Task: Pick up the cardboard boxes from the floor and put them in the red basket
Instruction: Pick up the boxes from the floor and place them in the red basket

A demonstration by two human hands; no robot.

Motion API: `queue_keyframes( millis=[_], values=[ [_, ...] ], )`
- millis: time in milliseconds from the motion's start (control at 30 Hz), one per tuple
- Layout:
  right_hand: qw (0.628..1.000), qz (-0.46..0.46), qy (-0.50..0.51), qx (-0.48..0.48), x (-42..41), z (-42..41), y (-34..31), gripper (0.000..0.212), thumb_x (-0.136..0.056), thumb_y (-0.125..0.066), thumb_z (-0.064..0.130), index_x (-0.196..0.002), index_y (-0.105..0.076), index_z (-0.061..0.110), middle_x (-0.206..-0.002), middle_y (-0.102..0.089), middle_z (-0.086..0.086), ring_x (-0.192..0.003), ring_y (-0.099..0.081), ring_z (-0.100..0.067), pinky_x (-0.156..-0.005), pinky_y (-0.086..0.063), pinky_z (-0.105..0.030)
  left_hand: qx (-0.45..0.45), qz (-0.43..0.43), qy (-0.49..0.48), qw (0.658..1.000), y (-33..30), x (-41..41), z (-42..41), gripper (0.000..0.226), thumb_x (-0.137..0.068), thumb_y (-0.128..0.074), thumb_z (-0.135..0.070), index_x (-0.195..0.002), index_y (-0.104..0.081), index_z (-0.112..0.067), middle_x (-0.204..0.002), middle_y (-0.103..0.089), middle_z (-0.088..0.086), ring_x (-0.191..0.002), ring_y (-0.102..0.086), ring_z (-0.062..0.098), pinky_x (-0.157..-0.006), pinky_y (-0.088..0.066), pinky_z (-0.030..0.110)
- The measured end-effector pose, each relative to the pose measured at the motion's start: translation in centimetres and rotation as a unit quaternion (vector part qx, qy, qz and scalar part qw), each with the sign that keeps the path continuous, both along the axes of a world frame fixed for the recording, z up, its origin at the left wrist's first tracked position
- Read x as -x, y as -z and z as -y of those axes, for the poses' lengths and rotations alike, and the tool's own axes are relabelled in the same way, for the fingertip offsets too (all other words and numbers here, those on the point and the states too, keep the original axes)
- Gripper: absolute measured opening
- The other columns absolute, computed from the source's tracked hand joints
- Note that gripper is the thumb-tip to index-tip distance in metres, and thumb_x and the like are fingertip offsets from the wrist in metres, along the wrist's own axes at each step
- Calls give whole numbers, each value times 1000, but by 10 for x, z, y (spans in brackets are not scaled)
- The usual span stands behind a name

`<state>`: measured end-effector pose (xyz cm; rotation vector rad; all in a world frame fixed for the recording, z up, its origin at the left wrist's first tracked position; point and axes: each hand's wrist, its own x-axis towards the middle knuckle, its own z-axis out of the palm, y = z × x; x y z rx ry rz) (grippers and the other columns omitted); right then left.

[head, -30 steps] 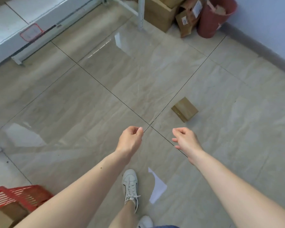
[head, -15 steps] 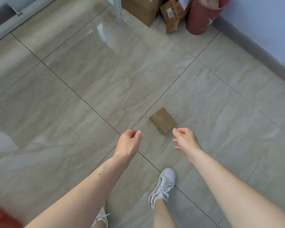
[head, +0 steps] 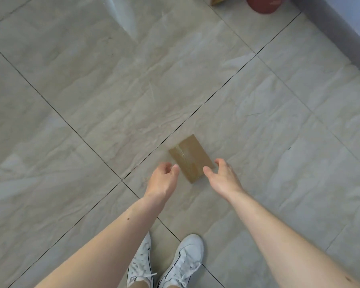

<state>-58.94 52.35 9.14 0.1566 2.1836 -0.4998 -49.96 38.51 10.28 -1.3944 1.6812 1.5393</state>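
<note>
Box [head: 191, 158] lies flat on the floor [head: 92, 100], framed between both sets of fingers. Left hand [head: 162, 179] loosely curled, holding nothing; right hand [head: 223, 177] spread, empty, thumb just over the near edge. Risk: thin, taped and slick, it could skid off the fingertips. Basket not in view.

- Left hand [head: 161, 181] and right hand [head: 224, 179]: bare, with forearms bare and no sleeves showing;
- Shoes [head: 183, 260]: white lace-up trainers with a dark side line; white laces
</note>
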Motion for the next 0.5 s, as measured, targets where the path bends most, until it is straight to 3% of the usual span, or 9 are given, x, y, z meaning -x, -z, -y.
queue_keyframes(
  millis=[167,233,333,433,500],
  values=[
    [1000,13,-27,-6,14,-4,76,69,-95,-54,42,-152,-30,11,-157,-35,-12,-143,-37,-29,-114,-30,-36,-36,44,10,998,71,24,-15,62,-98,-45,-45,-141,-40,-1,-141,-51,20,-129,-51,38,-107,-42,43],
    [1000,28,-9,4,15,-5,97,71,-94,-53,46,-153,-30,14,-156,-38,-9,-142,-39,-28,-116,-32,-38,-53,65,33,996,89,27,-21,53,-99,-45,-42,-132,-45,0,-132,-56,20,-123,-55,37,-97,-45,36],
    [999,39,25,28,14,-6,116,70,-92,-52,50,-151,-36,16,-151,-45,-8,-137,-46,-26,-114,-36,-40,-83,44,34,995,106,27,-31,35,-100,-48,-34,-120,-53,-5,-111,-64,8,-98,-62,25,-73,-42,28],
    [995,41,72,57,12,-6,113,71,-84,-53,54,-147,-43,23,-146,-49,-2,-130,-51,-23,-112,-40,-41,-84,26,14,996,108,25,-35,40,-96,-55,-27,-130,-46,-9,-119,-61,4,-109,-59,28,-78,-40,26],
    [991,34,112,70,10,-5,100,75,-74,-52,60,-141,-49,27,-140,-52,-1,-124,-55,-22,-108,-43,-43,-71,22,0,997,95,24,-32,33,-95,-56,-23,-125,-45,-12,-119,-60,2,-107,-57,25,-82,-40,27]
  ],
)
